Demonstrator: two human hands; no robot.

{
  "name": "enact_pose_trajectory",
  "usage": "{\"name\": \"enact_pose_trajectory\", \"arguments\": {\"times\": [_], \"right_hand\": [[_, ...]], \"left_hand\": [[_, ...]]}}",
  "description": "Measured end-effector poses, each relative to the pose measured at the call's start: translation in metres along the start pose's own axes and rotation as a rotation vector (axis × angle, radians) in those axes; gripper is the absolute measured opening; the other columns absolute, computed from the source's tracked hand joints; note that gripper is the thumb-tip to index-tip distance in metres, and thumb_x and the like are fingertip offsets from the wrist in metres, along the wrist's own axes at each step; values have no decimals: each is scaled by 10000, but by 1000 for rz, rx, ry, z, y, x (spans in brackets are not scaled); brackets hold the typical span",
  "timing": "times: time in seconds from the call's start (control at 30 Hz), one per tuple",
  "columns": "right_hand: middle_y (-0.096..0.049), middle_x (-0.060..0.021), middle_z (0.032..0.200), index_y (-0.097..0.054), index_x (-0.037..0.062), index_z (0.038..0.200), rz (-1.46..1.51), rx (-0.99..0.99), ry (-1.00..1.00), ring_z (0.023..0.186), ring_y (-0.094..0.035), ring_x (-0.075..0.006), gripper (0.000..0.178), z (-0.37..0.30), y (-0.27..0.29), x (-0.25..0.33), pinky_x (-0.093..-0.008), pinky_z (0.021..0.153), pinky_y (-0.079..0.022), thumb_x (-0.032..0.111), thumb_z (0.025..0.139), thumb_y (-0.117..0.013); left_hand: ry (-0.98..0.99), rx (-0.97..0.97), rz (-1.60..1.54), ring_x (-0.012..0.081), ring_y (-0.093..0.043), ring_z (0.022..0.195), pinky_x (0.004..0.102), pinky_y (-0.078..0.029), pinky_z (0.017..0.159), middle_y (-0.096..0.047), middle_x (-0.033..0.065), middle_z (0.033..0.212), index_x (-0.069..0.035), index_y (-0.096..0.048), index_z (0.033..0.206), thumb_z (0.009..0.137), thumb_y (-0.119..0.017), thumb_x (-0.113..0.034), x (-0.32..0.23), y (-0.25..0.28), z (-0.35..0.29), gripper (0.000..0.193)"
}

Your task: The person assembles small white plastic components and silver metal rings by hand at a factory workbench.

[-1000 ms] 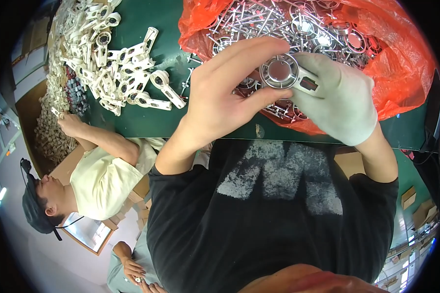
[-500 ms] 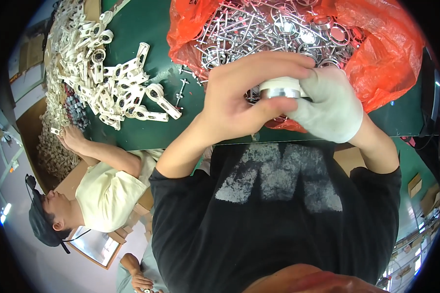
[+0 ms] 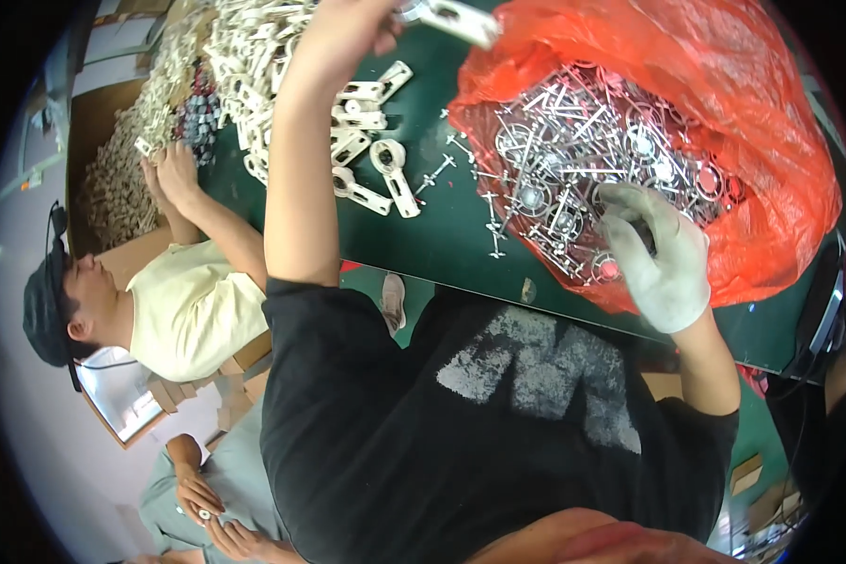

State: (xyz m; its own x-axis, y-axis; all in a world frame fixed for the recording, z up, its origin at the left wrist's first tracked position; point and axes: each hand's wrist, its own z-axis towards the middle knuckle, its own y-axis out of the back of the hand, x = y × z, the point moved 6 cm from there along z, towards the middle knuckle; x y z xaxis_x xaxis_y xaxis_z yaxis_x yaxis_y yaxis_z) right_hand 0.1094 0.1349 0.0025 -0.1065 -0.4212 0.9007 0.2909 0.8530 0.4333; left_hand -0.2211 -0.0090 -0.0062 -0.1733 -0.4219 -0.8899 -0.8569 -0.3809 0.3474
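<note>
My bare left hand [image 3: 343, 42] reaches to the far edge of the view, partly cut off at the top. Its fingers are closed at one end of a white plastic handle-shaped part [image 3: 461, 21], which has a long slot and a silvery ring. My right hand [image 3: 663, 258], in a pale glove, hangs over the near right side of a heap of shiny metal parts [image 3: 573, 160]. Its fingers are curved, with a gap between thumb and fingers and no held thing visible. The heap of rings and thin rods lies in a red plastic bag [image 3: 761, 188].
White plastic parts [image 3: 254, 56] are piled at the left of the green table [image 3: 423, 240]. Several loose metal rods [image 3: 493, 221] lie beside the bag. At left, a co-worker's hands [image 3: 171, 179] are near a box of small pale parts [image 3: 113, 188]. Another person's hands [image 3: 211, 517] show lower left.
My hands have come apart. The left has moved up and left with the white part; the right has dropped down and right over the metal heap. The view has shifted.
</note>
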Motion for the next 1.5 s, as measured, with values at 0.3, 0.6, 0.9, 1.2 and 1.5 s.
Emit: {"name": "enact_pose_trajectory", "arguments": {"times": [0.3, 0.6, 0.9, 1.2, 1.5], "right_hand": [[-743, -146, 955, -694, 27, 1062, -28, -8, 47, 817, -739, -274, 169, 0, -1, -7, -332, 738, -583, 57, 897, -709], [-737, -106, 892, -726, 58, 1004, -121, -9, 166, 764, -727, -270, 131, 2, -2, -1, -347, 683, -585, 106, 885, -697], [-729, -135, 936, -669, -2, 1159, 155, 200, 33, 835, -728, -244, 263, 4, -2, -10, -317, 776, -571, 182, 991, -583], [-615, -47, 1003, -573, -12, 1254, 602, 48, -291, 897, -584, -122, 321, 2, 2, -22, -278, 788, -494, 207, 1032, -496], [-691, -129, 979, -592, 5, 1210, 27, -390, 42, 834, -664, -184, 229, 2, 36, -34, -315, 772, -526, 87, 997, -588]], "left_hand": [[137, -273, 870, 231, -720, 919, 343, -556, 806, -736, 143, 962, -37, -745, 1035, 859, -723, -408, -24, 5, -30, 412], [-94, -566, 813, 236, -700, 857, 345, -528, 777, -733, 151, 920, 8, -676, 1067, 960, -688, -220, -5, -5, -75, 253], [-1063, -766, 843, 225, -659, 835, 377, -511, 753, -724, 55, 955, -78, -711, 1065, 623, -892, -106, -78, -112, -115, 478], [-1171, -256, 399, 262, -692, 926, 398, -577, 810, -702, 84, 1051, -69, -740, 1024, 707, -759, -29, -82, -210, -100, 320], [-511, -167, 843, 378, -693, 878, 470, -555, 755, -704, 214, 903, -18, -655, 1082, 901, -662, -241, -102, -194, 6, 287]]}}
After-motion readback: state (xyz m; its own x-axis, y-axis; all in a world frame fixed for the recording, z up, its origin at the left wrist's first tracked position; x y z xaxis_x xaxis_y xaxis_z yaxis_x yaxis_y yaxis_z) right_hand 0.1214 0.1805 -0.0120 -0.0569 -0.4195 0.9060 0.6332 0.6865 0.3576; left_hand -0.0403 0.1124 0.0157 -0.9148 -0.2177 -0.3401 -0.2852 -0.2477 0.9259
